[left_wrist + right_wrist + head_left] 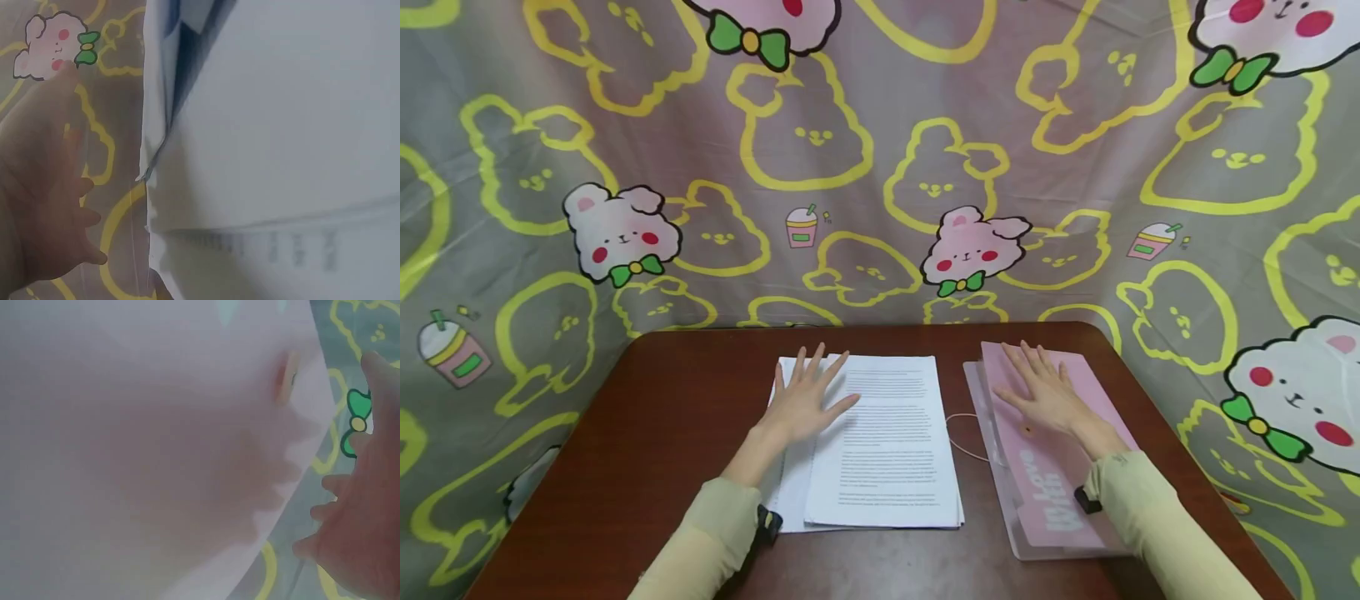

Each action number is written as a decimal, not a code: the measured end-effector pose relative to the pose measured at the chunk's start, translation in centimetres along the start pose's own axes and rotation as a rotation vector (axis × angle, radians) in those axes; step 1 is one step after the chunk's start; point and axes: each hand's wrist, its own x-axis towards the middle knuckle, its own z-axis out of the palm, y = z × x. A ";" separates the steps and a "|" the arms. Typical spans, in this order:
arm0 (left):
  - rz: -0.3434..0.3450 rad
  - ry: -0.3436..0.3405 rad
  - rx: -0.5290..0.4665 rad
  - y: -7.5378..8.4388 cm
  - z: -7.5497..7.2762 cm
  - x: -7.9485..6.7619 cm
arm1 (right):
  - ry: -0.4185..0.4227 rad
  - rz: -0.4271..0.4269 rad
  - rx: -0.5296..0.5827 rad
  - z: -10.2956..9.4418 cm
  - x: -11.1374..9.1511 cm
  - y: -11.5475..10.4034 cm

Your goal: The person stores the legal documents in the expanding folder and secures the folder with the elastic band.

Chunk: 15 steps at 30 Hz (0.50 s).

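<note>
My left hand point(802, 403), fingers spread, is over the upper left part of a stack of printed paper sheets point(891, 442). In the left wrist view the same hand point(50, 187) shows beside the white sheets point(281, 125), holding nothing. My right hand point(1047, 397) is spread over the upper part of a pink file folder point(1060, 483) with pale lettering on its cover. The right wrist view shows that hand point(356, 506) apart from the folder's cover point(125, 425), its shadow falling on the pink surface. A small button point(288, 378) sits on the cover.
A thin white elastic cord point(958, 437) loops out from the folder's left side towards the papers. Everything lies on a dark brown wooden table point(647, 433). Behind and around it hangs a grey curtain point(880, 200) with cartoon bunnies and yellow outlines.
</note>
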 end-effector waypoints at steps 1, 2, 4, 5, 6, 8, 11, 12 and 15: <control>0.002 -0.002 0.008 0.1 0.1 -0.1 | -0.009 0.001 -0.004 0.0 0.1 0.0; 0.002 -0.009 0.016 0.3 0.3 -0.2 | -0.019 0.005 -0.006 0.0 0.2 0.0; 0.014 -0.034 0.022 1.3 0.5 -0.3 | -0.042 0.019 -0.006 -0.1 0.4 -0.1; 0.026 -0.050 0.027 1.9 0.6 -0.3 | -0.051 0.030 -0.006 -0.1 0.5 -0.1; 0.045 -0.063 0.025 2.6 0.7 -0.3 | -0.062 0.043 -0.006 -0.1 0.6 -0.1; 0.092 -0.098 0.034 4.2 0.9 -0.1 | -0.082 0.069 -0.004 0.0 0.7 0.0; 0.178 -0.132 0.049 6.3 1.4 0.4 | -0.101 0.093 -0.011 0.5 0.8 0.1; 0.199 -0.140 0.054 6.9 1.6 0.5 | -0.106 0.096 -0.013 0.6 0.9 0.1; 0.227 -0.158 0.069 7.9 2.1 1.1 | -0.111 0.096 -0.012 1.2 1.0 -0.1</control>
